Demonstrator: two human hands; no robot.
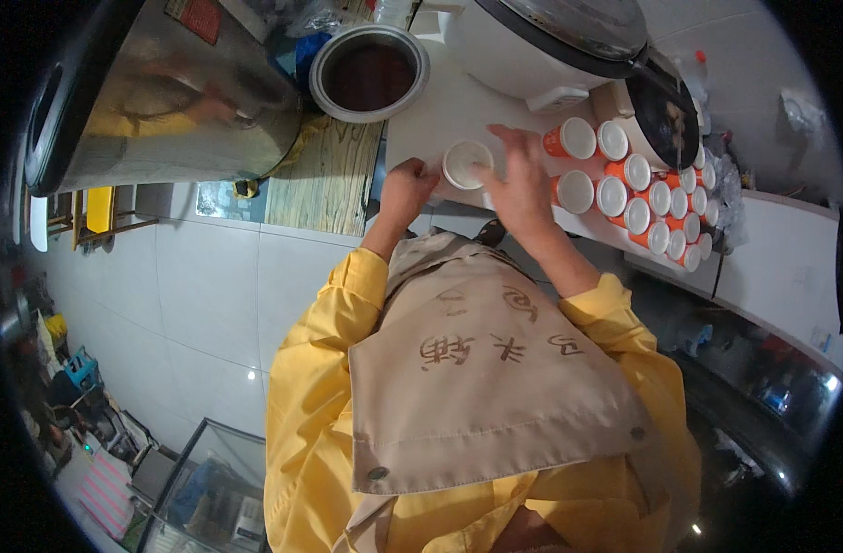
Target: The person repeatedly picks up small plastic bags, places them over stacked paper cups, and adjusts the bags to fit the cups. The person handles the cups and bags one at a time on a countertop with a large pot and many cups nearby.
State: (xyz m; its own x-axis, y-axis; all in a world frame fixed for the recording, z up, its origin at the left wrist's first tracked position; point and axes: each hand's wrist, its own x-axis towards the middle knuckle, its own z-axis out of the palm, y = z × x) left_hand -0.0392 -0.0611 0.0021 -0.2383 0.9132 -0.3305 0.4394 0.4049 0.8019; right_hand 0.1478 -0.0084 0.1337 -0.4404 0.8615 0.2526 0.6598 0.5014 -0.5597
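A paper cup with a translucent lid (468,165) stands on the white counter (428,124) between my hands. My right hand (522,176) is over its right side, fingers spread, thumb at the lid; blur hides whether it presses. My left hand (406,190) is curled just left of the cup; whether it holds anything cannot be told. To the right stand several lidded orange-and-white paper cups (636,173) in close rows. A round metal pot of dark liquid (370,72) is beyond my left hand.
A large steel container (186,104) stands at the left beside a wooden board (325,180). A white rice cooker (504,48) with its dark-rimmed lid is at the back of the counter. Clear plastic bags (732,200) lie beyond the cups. A glass-sided case (207,491) is at lower left.
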